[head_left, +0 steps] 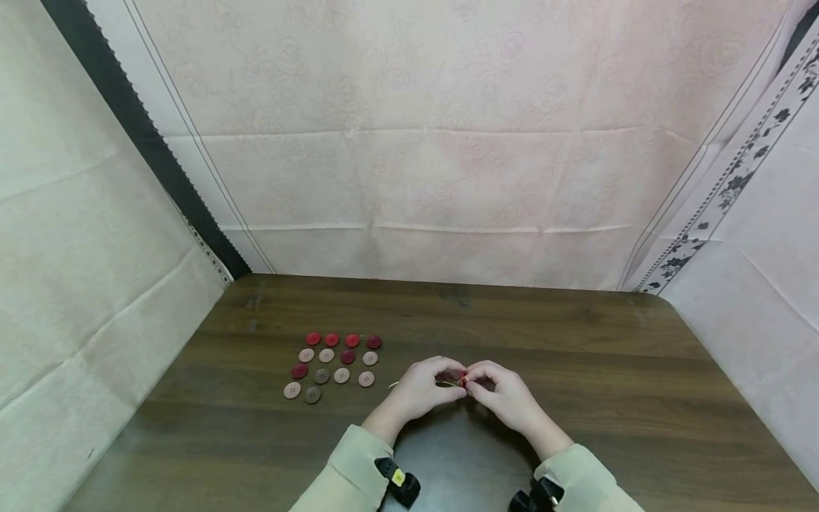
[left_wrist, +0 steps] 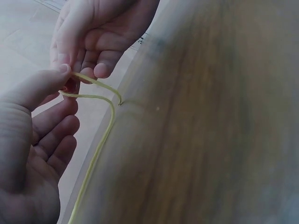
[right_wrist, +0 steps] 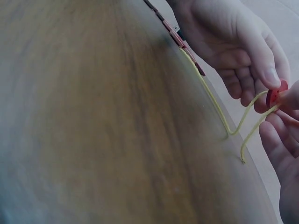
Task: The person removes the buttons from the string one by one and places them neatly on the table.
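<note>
Above the table my left hand (head_left: 419, 390) and right hand (head_left: 502, 398) meet at the fingertips. Between them is a red button (right_wrist: 273, 95), pinched by the left thumb and fingers. A thin yellow cord (right_wrist: 212, 95) runs at the button. Its short end (left_wrist: 105, 85) comes out by the right fingertips, which pinch the cord close against the button. The longer part (left_wrist: 100, 140) trails down to the tabletop on the left side. Fingers hide most of the button, so whether the cord passes through its holes cannot be made out.
Left of the hands, loose buttons lie in rough rows on the wooden table (head_left: 608, 370): red ones (head_left: 331, 340), dark red ones (head_left: 348, 356), pale pink ones (head_left: 342, 375) and grey-brown ones (head_left: 313, 395). Pale cloth (head_left: 448, 178) hangs around the table.
</note>
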`<state>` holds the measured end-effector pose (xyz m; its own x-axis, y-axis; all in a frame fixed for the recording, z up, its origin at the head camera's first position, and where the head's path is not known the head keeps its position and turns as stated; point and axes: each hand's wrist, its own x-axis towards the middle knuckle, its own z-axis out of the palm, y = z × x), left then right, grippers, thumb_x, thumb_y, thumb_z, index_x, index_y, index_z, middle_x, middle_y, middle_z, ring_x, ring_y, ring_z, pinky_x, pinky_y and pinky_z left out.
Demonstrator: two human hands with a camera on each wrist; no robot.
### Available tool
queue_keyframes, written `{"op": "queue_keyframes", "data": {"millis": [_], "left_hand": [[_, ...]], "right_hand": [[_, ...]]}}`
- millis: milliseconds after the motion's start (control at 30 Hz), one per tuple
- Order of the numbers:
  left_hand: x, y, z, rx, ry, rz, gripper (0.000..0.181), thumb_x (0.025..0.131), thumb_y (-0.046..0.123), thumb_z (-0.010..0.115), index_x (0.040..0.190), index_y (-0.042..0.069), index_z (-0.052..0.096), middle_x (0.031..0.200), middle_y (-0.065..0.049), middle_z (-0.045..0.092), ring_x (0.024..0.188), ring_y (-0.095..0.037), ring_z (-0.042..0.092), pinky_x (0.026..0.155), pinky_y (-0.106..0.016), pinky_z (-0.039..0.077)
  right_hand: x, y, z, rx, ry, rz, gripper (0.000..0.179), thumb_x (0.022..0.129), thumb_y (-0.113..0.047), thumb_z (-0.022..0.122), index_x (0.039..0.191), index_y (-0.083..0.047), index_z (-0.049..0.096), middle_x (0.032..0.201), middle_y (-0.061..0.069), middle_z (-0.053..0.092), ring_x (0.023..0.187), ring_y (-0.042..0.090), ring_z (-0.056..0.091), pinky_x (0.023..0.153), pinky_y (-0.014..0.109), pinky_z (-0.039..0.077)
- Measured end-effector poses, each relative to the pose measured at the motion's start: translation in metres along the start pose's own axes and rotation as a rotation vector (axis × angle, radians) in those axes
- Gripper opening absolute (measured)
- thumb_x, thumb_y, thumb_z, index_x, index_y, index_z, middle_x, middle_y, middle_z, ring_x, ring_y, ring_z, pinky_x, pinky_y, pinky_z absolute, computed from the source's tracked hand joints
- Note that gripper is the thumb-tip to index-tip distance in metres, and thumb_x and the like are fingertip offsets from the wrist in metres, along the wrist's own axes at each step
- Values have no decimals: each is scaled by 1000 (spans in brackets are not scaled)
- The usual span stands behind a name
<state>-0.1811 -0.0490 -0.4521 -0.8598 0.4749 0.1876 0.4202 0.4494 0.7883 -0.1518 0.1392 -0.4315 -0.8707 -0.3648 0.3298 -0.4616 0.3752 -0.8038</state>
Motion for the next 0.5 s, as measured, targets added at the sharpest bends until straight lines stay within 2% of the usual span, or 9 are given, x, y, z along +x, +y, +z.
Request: {"op": "queue_keyframes", "data": {"millis": [200, 400, 500], "left_hand": [[-1, -1, -2, -25, 5, -12, 26, 83, 27, 72, 107, 19, 67, 98, 12, 61, 93, -4, 57, 84, -26, 47], [-3, -3, -5, -27, 8, -35, 29, 83, 28, 72, 109, 16, 66, 98, 12, 61, 92, -5, 57, 84, -28, 47], [-3, -3, -6, -24, 7, -37, 30, 83, 27, 72, 109, 15, 66, 97, 12, 60, 92, -6, 57, 84, -28, 47]], "right_hand": [[1, 29, 5, 17, 20, 17, 7, 86, -2, 66, 89, -8, 66, 94, 4, 64, 82, 10, 59, 69, 25, 50], [1, 34, 3, -2, 19, 39, 8, 86, -7, 67, 88, -14, 64, 82, -4, 62, 72, 10, 57, 63, 25, 49], [1, 33, 2, -24, 16, 67, 5, 86, -10, 68, 88, -14, 64, 82, -6, 61, 71, 11, 56, 62, 26, 48]]}}
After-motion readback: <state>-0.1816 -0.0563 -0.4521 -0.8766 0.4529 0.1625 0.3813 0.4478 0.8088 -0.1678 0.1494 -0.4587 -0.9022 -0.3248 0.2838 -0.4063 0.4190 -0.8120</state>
